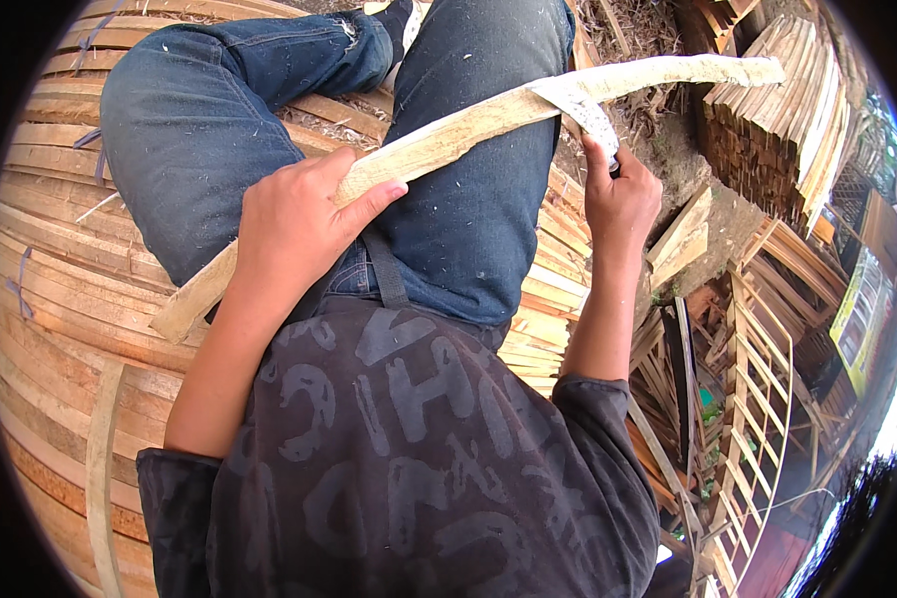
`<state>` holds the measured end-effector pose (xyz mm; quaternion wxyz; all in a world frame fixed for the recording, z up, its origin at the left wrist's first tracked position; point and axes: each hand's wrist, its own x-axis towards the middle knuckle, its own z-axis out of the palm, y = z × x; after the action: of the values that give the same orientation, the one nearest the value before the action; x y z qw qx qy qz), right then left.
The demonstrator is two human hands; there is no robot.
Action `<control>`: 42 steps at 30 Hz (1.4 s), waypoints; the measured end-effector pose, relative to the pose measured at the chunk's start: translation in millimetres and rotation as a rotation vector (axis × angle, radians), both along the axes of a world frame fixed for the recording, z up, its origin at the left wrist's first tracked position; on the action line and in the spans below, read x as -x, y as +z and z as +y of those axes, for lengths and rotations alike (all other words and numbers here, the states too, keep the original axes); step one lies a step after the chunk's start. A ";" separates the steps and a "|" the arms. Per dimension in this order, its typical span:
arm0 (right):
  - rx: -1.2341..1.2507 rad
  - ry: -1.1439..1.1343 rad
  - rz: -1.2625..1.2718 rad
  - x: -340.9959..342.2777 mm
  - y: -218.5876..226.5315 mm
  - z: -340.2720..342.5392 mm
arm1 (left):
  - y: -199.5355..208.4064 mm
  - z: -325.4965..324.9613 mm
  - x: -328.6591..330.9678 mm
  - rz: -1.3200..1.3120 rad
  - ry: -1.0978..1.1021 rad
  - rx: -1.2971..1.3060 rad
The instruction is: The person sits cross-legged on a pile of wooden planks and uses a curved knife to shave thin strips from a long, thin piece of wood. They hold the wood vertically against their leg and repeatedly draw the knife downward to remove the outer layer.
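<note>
So the long wooden stick [468, 135] runs from near left to far right, crossing over the jeans [478, 189]. Left hand [294, 209] is wrapped round it toward the near left end, thumb along the top. Right hand [623, 194] is closed on what looks like a knife [590, 115], pale blade against the stick, right of the knee.

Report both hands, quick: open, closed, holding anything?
Left hand: closed around the long wooden strip.
Right hand: closed on a pale, flat-bladed tool; its handle is mostly hidden in the fist.
</note>
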<state>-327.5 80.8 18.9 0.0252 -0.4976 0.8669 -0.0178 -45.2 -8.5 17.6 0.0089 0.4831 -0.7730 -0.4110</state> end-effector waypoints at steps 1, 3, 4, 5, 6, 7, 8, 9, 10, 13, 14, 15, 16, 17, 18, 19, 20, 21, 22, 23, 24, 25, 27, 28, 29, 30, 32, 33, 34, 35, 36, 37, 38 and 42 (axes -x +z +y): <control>0.015 0.011 0.022 2.0 -2.3 1.5 | 0.2 0.2 0.2 -0.003 0.001 -0.006; 0.047 0.030 0.061 5.7 -9.9 6.4 | 1.0 -0.6 0.9 0.003 0.006 -0.026; 0.040 0.011 0.066 6.5 -10.6 5.8 | 2.2 -1.2 2.8 0.011 0.010 -0.040; 0.033 -0.008 0.071 7.6 -11.1 5.4 | 2.8 -1.9 3.5 0.019 0.014 -0.054; 0.025 -0.029 0.078 7.5 -11.4 5.6 | 1.7 -1.8 3.1 0.009 0.010 -0.046; 0.062 -0.008 0.051 5.2 -11.5 3.7 | -0.3 -1.2 2.9 -0.002 0.005 -0.038; 0.061 -0.014 0.024 1.3 -12.3 3.7 | -1.4 -1.1 2.4 -0.011 0.000 -0.030; 0.061 -0.020 0.003 -1.6 -11.7 3.6 | -1.0 -1.6 3.2 -0.018 0.003 -0.028; 0.061 -0.026 -0.018 -5.3 -10.8 3.8 | -0.3 -1.7 3.1 -0.024 0.004 -0.027; 0.004 0.030 -0.118 -28.0 -0.9 3.6 | 0.2 -1.0 2.7 -0.039 0.001 -0.024; -0.032 0.063 -0.147 -32.6 0.1 4.3 | 0.3 -0.7 3.2 -0.044 -0.001 -0.022; -0.042 0.067 -0.093 -31.1 1.5 3.8 | 1.7 -1.2 4.3 -0.040 -0.011 -0.031; 0.030 -0.032 -0.080 -17.5 -2.4 2.6 | 3.1 -1.5 4.3 -0.041 -0.013 -0.037; 0.050 -0.045 -0.084 -7.5 -1.5 -0.1 | 3.7 -1.4 4.2 -0.042 -0.014 -0.043; 0.071 -0.062 -0.088 -2.5 -1.2 -2.8 | 2.2 -1.4 4.2 -0.040 -0.019 -0.027; 0.092 -0.037 -0.056 -3.8 -8.3 -2.7 | -0.9 -1.5 4.2 -0.037 -0.024 -0.011; 0.042 -0.089 -0.084 -9.8 -7.4 0.9 | -3.1 -0.9 3.8 -0.035 -0.028 0.006; 0.024 -0.057 -0.107 -15.6 -6.0 4.3 | -3.5 -0.2 3.8 -0.032 -0.017 0.009; 0.007 -0.025 -0.131 -21.3 -4.5 7.9 | -3.2 1.1 3.5 -0.029 -0.006 0.011; -0.009 0.051 -0.134 -28.0 -0.3 7.7 | -2.9 1.2 4.0 -0.027 0.005 0.014; -0.054 0.071 -0.069 -24.4 1.5 7.6 | -1.6 0.7 3.9 -0.034 0.000 0.006; -0.030 0.027 -0.036 -7.3 1.4 5.5 | 0.0 1.0 4.8 -0.040 -0.002 -0.001; 0.034 -0.066 -0.043 -2.9 1.2 -2.9 | 0.0 1.4 6.0 -0.045 -0.011 -0.002; 0.021 -0.117 -0.075 -6.3 -5.0 1.1 | -1.7 0.6 6.6 -0.045 -0.018 0.004; 0.014 -0.080 -0.072 -12.5 -3.2 5.9 | -2.7 0.4 7.1 -0.046 -0.024 0.011; 0.010 -0.043 -0.072 -20.6 0.8 11.4 | -3.1 0.8 6.0 -0.040 -0.016 0.021; -0.043 0.021 -0.086 -20.0 -0.1 14.1 | -3.5 3.3 4.4 -0.030 0.001 0.042; -0.019 -0.032 -0.074 -6.9 2.1 9.3 | -1.9 3.5 4.7 -0.037 0.008 0.031; 0.003 -0.089 -0.054 5.6 4.7 3.1 | 0.6 1.7 7.9 -0.038 0.012 0.017; 0.035 -0.103 -0.047 0.0 1.0 -0.1 | 2.2 1.5 10.2 -0.040 0.016 0.004; 0.095 -0.101 -0.045 -5.5 -7.4 0.9 | 1.0 2.0 12.2 -0.036 0.015 0.019; 0.072 -0.102 -0.091 -14.0 -6.4 0.7 | -1.1 1.6 11.6 -0.040 0.016 0.032; 0.048 -0.102 -0.138 -22.3 -2.4 3.4 | -3.6 1.8 10.8 -0.044 0.018 0.045; 0.063 -0.062 0.025 9.2 -10.7 1.9 | -3.8 2.3 8.1 -0.031 0.009 0.065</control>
<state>-336.7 82.7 8.2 -0.0020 -0.4713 0.8811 -0.0397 -53.2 -6.2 13.8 0.0145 0.4923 -0.7838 -0.3783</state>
